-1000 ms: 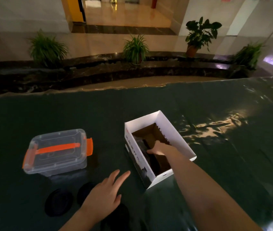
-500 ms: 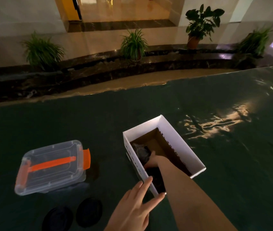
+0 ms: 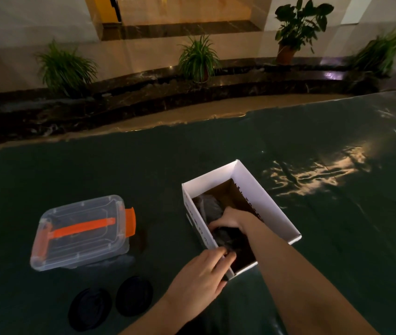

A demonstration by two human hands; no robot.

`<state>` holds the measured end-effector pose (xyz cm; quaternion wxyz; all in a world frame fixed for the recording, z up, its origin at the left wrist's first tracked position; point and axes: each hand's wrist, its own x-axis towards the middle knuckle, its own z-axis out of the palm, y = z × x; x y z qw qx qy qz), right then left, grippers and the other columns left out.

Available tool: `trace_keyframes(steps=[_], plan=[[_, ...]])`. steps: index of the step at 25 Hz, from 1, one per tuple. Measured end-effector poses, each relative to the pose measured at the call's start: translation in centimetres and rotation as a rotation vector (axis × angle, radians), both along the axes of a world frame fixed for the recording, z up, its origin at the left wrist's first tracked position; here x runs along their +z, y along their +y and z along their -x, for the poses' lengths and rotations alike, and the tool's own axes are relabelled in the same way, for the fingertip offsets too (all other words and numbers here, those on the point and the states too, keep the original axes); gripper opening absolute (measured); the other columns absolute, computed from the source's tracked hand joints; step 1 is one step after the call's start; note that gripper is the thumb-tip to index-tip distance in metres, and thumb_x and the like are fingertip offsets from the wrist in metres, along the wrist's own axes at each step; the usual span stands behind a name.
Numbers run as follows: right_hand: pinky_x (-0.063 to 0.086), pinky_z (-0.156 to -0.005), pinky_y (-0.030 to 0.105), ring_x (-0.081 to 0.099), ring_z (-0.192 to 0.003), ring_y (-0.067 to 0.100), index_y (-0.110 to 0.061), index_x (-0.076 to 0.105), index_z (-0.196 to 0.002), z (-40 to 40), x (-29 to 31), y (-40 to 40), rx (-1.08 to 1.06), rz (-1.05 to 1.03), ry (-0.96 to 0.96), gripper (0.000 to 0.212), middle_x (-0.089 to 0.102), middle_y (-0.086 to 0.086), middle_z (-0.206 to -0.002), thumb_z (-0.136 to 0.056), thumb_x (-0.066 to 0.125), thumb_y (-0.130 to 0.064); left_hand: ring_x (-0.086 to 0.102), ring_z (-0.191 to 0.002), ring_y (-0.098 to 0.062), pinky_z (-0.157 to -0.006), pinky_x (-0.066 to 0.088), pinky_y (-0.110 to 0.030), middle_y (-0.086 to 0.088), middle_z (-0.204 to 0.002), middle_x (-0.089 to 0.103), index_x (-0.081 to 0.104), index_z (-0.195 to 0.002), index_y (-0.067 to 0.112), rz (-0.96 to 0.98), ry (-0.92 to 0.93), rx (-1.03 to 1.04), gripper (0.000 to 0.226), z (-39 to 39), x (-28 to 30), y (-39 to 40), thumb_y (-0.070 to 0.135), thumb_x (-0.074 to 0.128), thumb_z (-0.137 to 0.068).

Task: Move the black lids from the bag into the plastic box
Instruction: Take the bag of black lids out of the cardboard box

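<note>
A white cardboard box (image 3: 265, 200) stands on the dark green table cover. Inside it lies a dark crinkled bag (image 3: 209, 205) with black lids in it. My right hand (image 3: 231, 219) reaches into the box, its fingers curled over the dark bag bundle. My left hand (image 3: 199, 278) grips the box's near-left wall, fingertips hooked over the rim. Two black lids (image 3: 90, 308) (image 3: 134, 296) lie flat on the table at the front left. To the left stands the clear plastic box (image 3: 81, 234), its lid closed, with an orange handle and clips.
The green cover (image 3: 337, 238) stretches wide to the right and behind the boxes. Beyond its far edge are a dark stone ledge (image 3: 168, 93) and potted plants (image 3: 198, 59).
My left hand moved right from the table to take hold of the white box's wall. My right hand went deeper and nearer in the box and closed on the dark bag.
</note>
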<state>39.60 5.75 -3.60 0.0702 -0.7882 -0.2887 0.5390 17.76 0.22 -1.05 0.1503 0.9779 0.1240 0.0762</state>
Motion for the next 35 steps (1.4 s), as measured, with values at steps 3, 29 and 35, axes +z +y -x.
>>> trace_keyframes(steps=[3,29,35], plan=[[0.050,-0.089,0.036,0.060,-0.102,0.023,-0.012,0.048,-0.126,-0.5,3.9,-0.3,0.031,-0.104,-0.026,0.097,0.062,0.004,-0.114,-0.048,0.082,-0.058,0.061,-0.096,-0.009,-0.074,0.053,-0.017,0.004,-0.112,0.059,0.060,-0.107,0.022,-0.072,-0.013,-0.027,0.039,-1.2,-0.5,0.6,0.039,0.075,-0.074],[0.051,-0.091,0.032,0.061,-0.103,0.010,-0.032,0.030,-0.136,0.8,14.7,-13.2,0.035,-0.518,-0.232,0.100,0.056,-0.011,-0.122,-0.055,0.088,-0.045,0.057,-0.076,-0.022,-0.071,0.050,-0.030,-0.012,-0.108,0.052,0.050,-0.120,0.012,-0.162,0.100,0.555,0.042,-12.2,3.4,17.9,0.005,0.068,-0.083],[0.049,-0.094,0.042,0.056,-0.111,0.022,-0.029,0.021,-0.142,4.1,5.7,-11.7,0.311,-0.368,-0.524,0.104,0.044,-0.004,-0.132,-0.058,0.079,-0.050,0.051,-0.125,-0.032,-0.097,0.049,-0.035,-0.015,-0.149,0.034,0.032,-0.145,0.012,0.202,0.092,0.400,0.054,-13.3,1.4,17.8,0.024,0.053,-0.096]])
